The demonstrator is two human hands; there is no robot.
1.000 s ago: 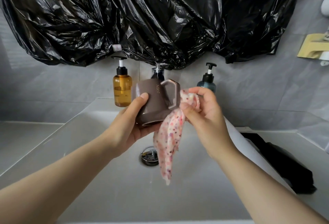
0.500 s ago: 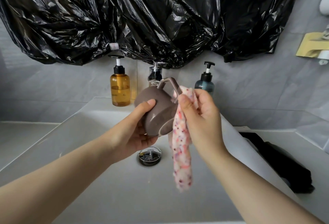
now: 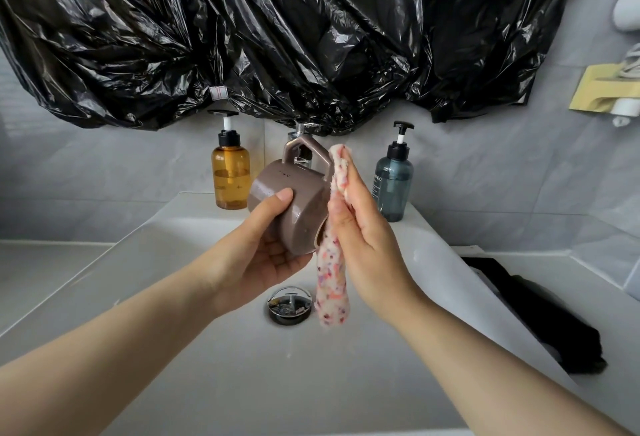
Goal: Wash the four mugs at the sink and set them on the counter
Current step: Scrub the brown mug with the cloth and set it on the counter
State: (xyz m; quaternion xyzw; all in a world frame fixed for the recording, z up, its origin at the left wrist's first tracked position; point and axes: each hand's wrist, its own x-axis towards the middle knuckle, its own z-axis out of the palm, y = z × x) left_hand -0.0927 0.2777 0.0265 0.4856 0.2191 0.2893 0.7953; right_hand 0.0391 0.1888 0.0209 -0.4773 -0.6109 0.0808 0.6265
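My left hand [image 3: 266, 259] grips the brown mug [image 3: 294, 207] over the white sink [image 3: 207, 366]; right hand [image 3: 367, 245] pinches spotty cloth [image 3: 332, 286] at its rim.

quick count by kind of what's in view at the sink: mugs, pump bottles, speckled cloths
mugs: 1, the brown mug gripped in the left hand
pump bottles: 2, the amber bottle and the blue-grey bottle
speckled cloths: 1, the speckled cloth pinched in the right hand
total: 4
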